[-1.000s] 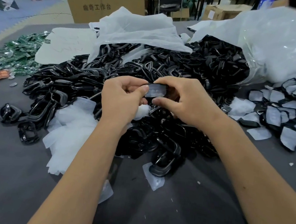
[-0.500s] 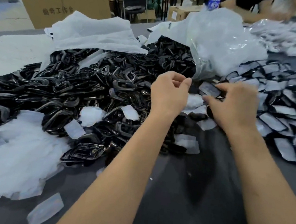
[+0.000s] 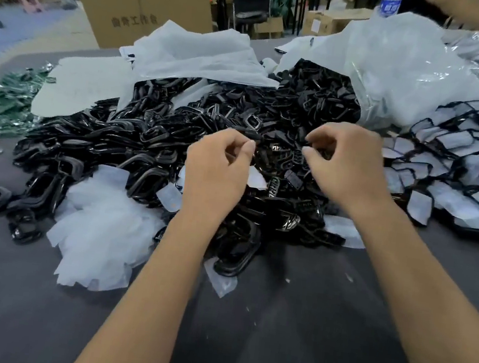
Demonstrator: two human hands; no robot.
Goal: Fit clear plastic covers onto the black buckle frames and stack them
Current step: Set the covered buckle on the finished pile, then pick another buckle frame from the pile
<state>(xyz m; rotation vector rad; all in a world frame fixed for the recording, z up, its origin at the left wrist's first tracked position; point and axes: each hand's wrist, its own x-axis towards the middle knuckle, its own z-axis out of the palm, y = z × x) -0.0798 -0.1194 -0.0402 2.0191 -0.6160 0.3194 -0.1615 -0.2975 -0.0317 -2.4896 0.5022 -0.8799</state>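
Both hands swung back from the covered stack [image 3: 459, 167] to hover over the loose frames [image 3: 152, 139], left hand [image 3: 218, 172] and right hand [image 3: 347, 165] curled but empty, so we're probably fishing for the next frame.

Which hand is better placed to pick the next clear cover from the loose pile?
Left, probably: the left hand is nearer the white-clear plastic cover pile; the right hand hovers over the black buckle frame heap.

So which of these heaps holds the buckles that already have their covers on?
The spread on the right: each black frame there shows a pale cover inside. The big middle heap is bare black frames.
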